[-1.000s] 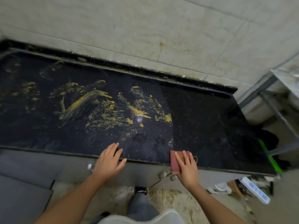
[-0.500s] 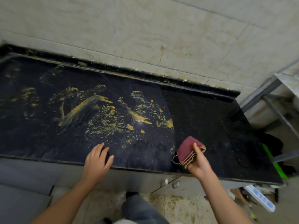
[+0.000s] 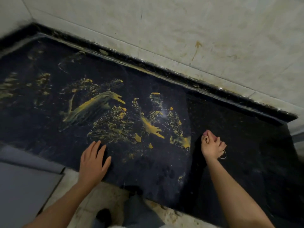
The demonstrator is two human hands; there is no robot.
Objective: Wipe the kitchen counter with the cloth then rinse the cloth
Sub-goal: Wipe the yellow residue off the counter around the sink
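The black stone counter (image 3: pixel 238 129) runs across the view, with yellow smears (image 3: pixel 151 127) spread over its middle and left. My right hand (image 3: pixel 213 146) grips the dark red cloth (image 3: pixel 207 133), of which only a small bunched tip shows above my fingers; a thin loop of thread hangs below the hand. It is held just right of the nearest yellow smear. My left hand (image 3: pixel 93 160) rests flat on the counter near its front edge, fingers spread, just below the smears.
A pale tiled wall (image 3: pixel 181 30) rises behind a raised black back edge (image 3: pixel 164 68). A grey surface (image 3: pixel 24 186) lies at the lower left. The floor and my dark shoe (image 3: pixel 103 216) show below the counter's front edge.
My right hand has lifted the cloth off the front edge, bunched it up and carried it farther onto the counter beside the smears. My left hand moved forward onto the counter.
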